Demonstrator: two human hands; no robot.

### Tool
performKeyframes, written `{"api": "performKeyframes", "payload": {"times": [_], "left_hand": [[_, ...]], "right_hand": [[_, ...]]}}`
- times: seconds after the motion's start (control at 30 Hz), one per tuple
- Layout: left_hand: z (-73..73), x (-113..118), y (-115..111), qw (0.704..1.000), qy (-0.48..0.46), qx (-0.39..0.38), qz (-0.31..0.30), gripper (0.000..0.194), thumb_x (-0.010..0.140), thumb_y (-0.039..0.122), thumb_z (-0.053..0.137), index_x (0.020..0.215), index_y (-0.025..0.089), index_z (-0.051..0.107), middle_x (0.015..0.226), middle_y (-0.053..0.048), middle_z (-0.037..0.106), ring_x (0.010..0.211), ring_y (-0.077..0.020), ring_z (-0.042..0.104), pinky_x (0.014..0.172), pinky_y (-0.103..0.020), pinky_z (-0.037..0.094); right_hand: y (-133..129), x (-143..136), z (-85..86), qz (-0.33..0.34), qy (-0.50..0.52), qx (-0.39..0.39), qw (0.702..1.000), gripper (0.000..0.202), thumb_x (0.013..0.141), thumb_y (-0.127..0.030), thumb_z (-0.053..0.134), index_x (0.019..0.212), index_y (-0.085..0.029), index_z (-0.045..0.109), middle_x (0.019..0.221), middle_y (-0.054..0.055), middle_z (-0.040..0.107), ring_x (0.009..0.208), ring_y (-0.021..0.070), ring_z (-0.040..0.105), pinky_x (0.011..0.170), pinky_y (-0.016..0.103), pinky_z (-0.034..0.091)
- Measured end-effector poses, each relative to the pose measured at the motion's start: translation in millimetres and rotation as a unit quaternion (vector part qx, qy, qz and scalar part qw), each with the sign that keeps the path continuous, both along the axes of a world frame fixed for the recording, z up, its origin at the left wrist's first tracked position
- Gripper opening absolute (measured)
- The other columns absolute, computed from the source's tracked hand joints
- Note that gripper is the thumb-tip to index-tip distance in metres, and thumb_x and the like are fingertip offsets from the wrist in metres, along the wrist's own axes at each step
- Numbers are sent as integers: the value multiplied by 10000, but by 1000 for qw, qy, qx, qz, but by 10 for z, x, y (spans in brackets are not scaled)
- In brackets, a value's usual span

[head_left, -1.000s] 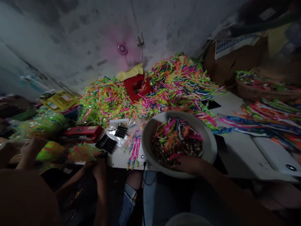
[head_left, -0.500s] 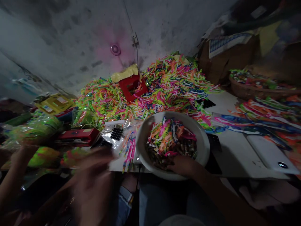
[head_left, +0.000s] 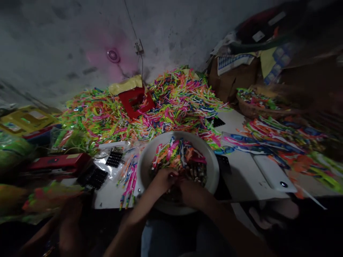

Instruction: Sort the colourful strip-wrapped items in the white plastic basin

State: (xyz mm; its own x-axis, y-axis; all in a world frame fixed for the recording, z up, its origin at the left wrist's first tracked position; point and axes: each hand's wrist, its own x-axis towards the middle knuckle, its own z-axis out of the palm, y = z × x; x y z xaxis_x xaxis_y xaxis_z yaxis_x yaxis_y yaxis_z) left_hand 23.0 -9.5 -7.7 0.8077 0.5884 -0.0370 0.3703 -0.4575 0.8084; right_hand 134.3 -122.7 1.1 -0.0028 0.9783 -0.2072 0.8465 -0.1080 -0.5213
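Note:
A white bowl (head_left: 213, 175) stands at the table's front edge, holding small colourful plastic pieces (head_left: 184, 153) in pink, orange, green and blue. Darker brownish small pieces (head_left: 197, 173) lie nearer me in it. My left hand (head_left: 164, 180) is inside the bowl at its near side, fingers bent and drawn together. Beside it, my right hand (head_left: 189, 192) reaches in from the right, its curled fingers meeting the left's. Whatever is between the fingertips is too dark and small to make out.
Behind the bowl rises a big heap of colourful plastic strips (head_left: 182, 96) with a red frame (head_left: 136, 101) on it. Left are a red box (head_left: 59, 162), black dotted sheets (head_left: 114, 158) and a co-worker's arm (head_left: 70, 225). A white phone-like slab (head_left: 273, 173) and a basket (head_left: 257, 109) are right.
My left hand, blurred in the air left of the bowl before, is now inside it by my right hand. The camera view has turned a little to the right.

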Motion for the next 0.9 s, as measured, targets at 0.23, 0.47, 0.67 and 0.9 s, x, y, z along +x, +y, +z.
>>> {"api": "performKeyframes", "payload": {"times": [0.23,0.47,0.67,0.9], "left_hand": [[382,-522,-125,947,-146,-125,259,441,636,322,691,1019,156,548,845,-45,676,810,-174,620,761,-284,470],[391,-427,-300,925,-176,-177,285,439,657,346,687,1034,165,552,703,17,599,578,-97,524,517,-186,429],[224,-229,-332,851,-310,-244,346,364,657,320,698,968,186,565,697,54,564,585,-62,508,586,-169,427],[182,-151,-393,873,-249,-372,194,242,684,329,679,784,112,642,747,-25,655,722,-122,592,728,-238,476]], "right_hand": [[-96,137,8,-72,208,307,926,214,881,-187,363,939,-210,568,883,52,600,849,164,561,760,265,424],[-65,160,75,-157,303,232,911,260,858,-333,489,1086,-216,535,914,33,626,797,160,584,691,246,445],[-39,135,67,-101,300,146,937,235,828,-397,521,797,-183,614,652,-11,603,598,125,546,543,209,390],[-38,173,26,-167,291,182,924,272,818,-423,521,743,-176,606,631,-8,591,596,126,539,548,211,388]]}}
